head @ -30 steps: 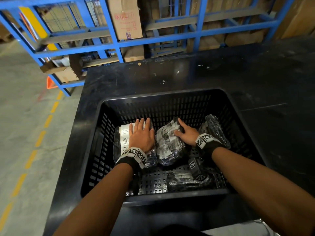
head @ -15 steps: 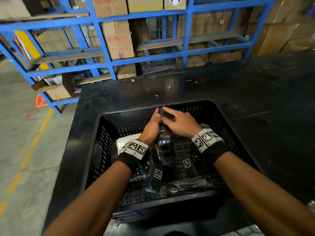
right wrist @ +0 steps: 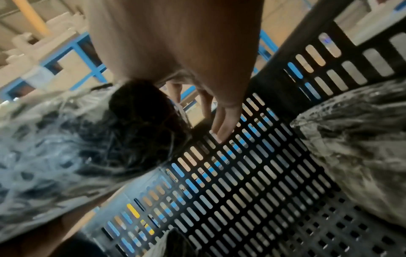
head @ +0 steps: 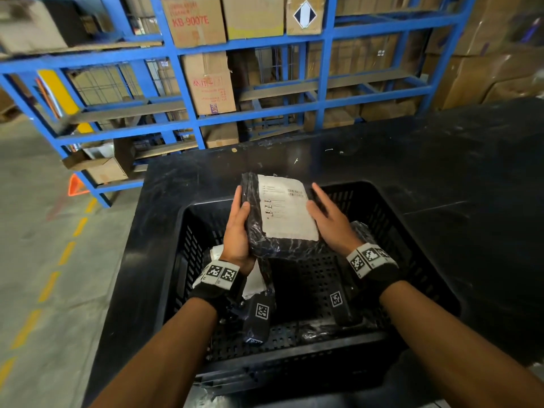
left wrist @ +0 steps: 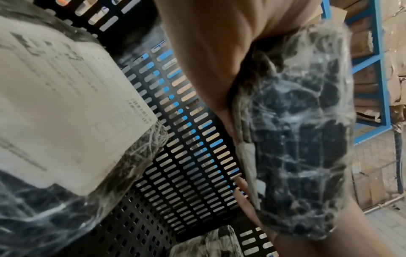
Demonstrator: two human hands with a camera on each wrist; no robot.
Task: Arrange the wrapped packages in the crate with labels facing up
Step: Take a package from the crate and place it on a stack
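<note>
Above the crate, a wrapped package was held up in the air, its white label turned toward the head camera and its dark plastic wrap showing along the left and lower edges. The left hand gripped the package's left side, thumb lying on the front face and the fingers curled round behind it. The right hand sat at the label's right edge with its fingers straight and spread, relaxed and gripping nothing; the blur there made it unclear whether it touched the wrap. Down in the black slotted crate lay more packages: one with a white label facing up under the left wrist, another against the right wall, and one near the front wall. The crate stood on a black table. Behind the table rose blue shelving stacked with cardboard boxes.
</note>
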